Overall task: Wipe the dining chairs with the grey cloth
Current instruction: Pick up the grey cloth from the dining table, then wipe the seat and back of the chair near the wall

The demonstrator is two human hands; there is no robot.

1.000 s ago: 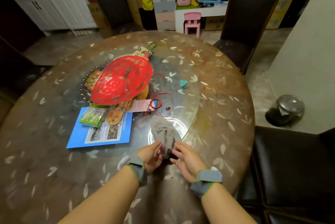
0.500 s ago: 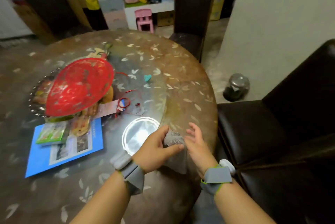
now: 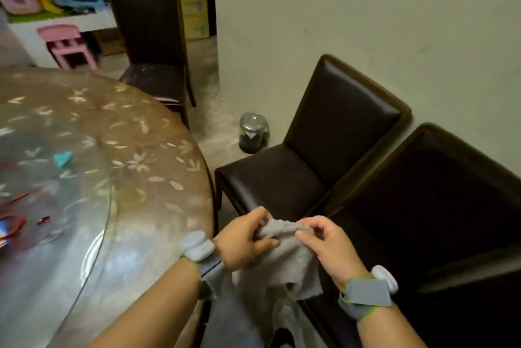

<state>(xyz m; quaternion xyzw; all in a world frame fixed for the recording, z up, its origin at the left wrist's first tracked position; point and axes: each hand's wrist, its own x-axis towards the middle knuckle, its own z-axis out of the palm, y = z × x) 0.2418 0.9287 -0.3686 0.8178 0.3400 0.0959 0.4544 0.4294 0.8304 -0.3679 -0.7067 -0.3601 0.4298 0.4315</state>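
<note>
The grey cloth (image 3: 284,260) hangs bunched between both hands, off the worktop (image 3: 118,167) edge and in front of two dark chairs. The left hand (image 3: 245,240) grips its upper edge with curled fingers; the right hand (image 3: 327,246) pinches the same edge just beside it. The near chair (image 3: 439,206) stands beside the middle chair (image 3: 310,161), and a third chair (image 3: 149,31) stands farther off by the worktop.

no legible text, boxes seemingly blurred
</note>
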